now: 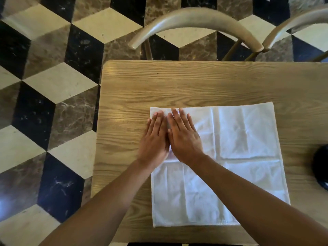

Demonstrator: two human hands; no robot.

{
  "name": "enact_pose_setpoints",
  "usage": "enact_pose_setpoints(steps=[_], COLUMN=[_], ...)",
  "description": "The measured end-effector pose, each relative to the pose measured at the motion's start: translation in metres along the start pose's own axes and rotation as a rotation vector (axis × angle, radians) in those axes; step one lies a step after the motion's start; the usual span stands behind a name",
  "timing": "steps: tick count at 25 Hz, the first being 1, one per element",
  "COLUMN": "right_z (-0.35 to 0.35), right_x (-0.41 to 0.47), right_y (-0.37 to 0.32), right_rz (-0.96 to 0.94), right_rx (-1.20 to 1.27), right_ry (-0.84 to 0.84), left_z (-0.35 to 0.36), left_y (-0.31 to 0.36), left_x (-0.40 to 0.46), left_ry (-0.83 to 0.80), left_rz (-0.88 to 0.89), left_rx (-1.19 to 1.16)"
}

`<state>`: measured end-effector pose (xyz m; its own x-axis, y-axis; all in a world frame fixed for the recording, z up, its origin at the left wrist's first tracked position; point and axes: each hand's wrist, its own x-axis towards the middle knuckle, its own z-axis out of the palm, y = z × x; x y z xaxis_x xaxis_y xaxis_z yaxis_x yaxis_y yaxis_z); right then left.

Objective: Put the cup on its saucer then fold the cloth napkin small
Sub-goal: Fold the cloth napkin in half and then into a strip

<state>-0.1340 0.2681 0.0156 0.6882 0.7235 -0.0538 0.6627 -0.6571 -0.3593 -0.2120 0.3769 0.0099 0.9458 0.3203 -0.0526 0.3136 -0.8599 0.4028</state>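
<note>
The white napkin (230,157) lies spread out flat on the wooden surface (177,82). Both hands sit side by side on its far left corner. The left hand (155,137) and the right hand (182,137) are open, with fingers straight, pressing down, probably to smooth the cloth before folding. A dark round thing (321,166) peeks in at the right edge; I cannot tell what it is.
</note>
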Motion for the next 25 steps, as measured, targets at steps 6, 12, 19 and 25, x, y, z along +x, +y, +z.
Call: enact_pose_setpoints(steps=[6, 12, 19, 25], right_z=[0.019, 0.015, -0.007, -0.03], right_x=[-0.002, -0.006, -0.023, -0.039], right_y=[0.005, 0.02, 0.097, 0.164], right_rz=[-0.009, 0.026, 0.041, 0.12], right_rx=[0.019, -0.033, -0.144, -0.215], right_ry=[0.082, 0.025, 0.031, 0.03], left_z=[0.019, 0.021, 0.02, 0.018], left_y=[-0.006, -0.008, -0.011, -0.009], left_x=[-0.002, -0.001, -0.002, -0.001], left_ry=[0.033, 0.027, 0.035, 0.013], left_rz=[0.017, 0.006, 0.03, 0.008], left_rx=[0.222, 0.301, 0.3, 0.292])
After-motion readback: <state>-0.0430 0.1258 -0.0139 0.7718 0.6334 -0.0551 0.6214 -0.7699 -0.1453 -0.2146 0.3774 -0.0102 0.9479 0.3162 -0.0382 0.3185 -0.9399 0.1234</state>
